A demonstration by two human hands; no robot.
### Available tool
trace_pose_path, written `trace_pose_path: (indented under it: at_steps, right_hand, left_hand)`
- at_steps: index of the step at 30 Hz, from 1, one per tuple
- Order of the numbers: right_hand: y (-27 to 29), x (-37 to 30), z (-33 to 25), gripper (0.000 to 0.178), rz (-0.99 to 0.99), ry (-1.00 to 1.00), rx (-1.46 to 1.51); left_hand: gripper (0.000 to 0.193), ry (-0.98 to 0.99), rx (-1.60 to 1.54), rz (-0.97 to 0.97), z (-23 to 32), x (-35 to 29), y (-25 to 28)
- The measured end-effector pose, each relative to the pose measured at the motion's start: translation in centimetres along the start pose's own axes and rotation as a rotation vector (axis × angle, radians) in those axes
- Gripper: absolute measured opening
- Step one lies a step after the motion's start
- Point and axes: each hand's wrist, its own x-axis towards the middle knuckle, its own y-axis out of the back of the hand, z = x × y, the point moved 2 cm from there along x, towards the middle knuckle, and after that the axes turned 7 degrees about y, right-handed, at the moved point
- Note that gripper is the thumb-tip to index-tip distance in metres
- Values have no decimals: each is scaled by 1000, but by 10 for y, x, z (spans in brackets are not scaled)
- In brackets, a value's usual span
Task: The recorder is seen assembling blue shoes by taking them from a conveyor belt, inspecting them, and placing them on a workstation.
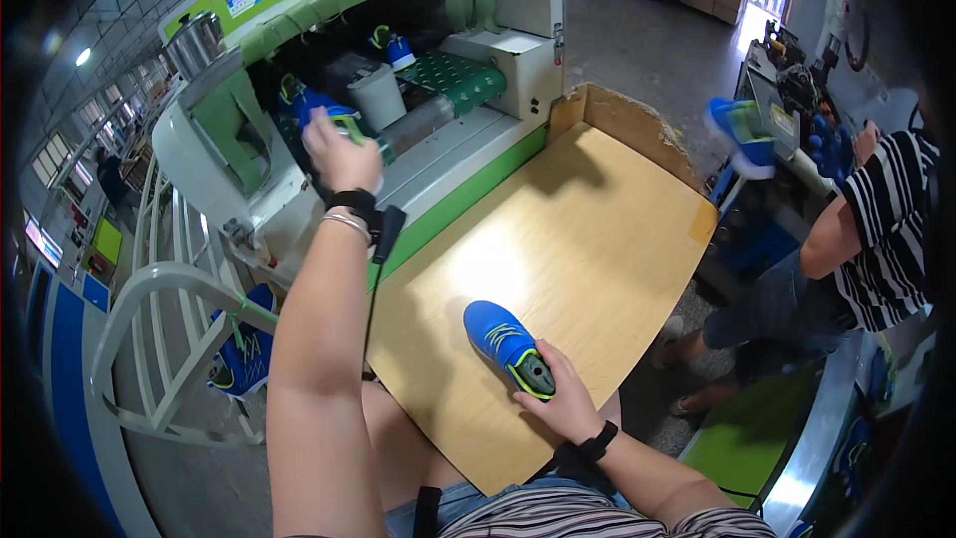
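My right hand (570,399) grips the heel end of a blue sneaker (495,335) with lime laces and a lime collar edge. This sneaker sits over the wooden board in front of me, its toe pointing away to the left; a dark green insert shows in its opening. At the machine's mouth, my left arm is stretched forward and my left hand (341,151) is closed on a second blue sneaker (309,103) with lime parts. Its fingers are partly hidden and slightly blurred. Farther in, another blue sneaker (399,50) stands on the green perforated belt (453,78).
A white-and-green machine (528,0) fills the far left, with a pale bucket (377,95) in its mouth. The wooden board (607,229) has a cardboard edge (637,120). A metal rail (179,279) with blue sneakers (244,349) is at left. At right, a striped-shirted co-worker (886,219) works near a blurred blue shoe (742,134).
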Motion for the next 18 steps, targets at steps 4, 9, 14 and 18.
trace_pose_path:
  at_steps: [4, 9, 14, 18]
  right_hand:
    - [-2, 3, 1, 81, -34, -53, 69]
    - [33, 17, 23, 77, 172, -280, 435]
    - [80, 107, -22, 74, 278, -165, 529]
    - [95, 256, -68, 67, 398, 299, 428]
  left_hand:
    - [82, 165, -232, -59, -37, 26, 0]
    - [75, -169, -322, -345, -4, -114, 31]
    - [67, 86, -199, -769, -89, -233, 53]
    - [76, 95, 39, -983, -139, -275, 26]
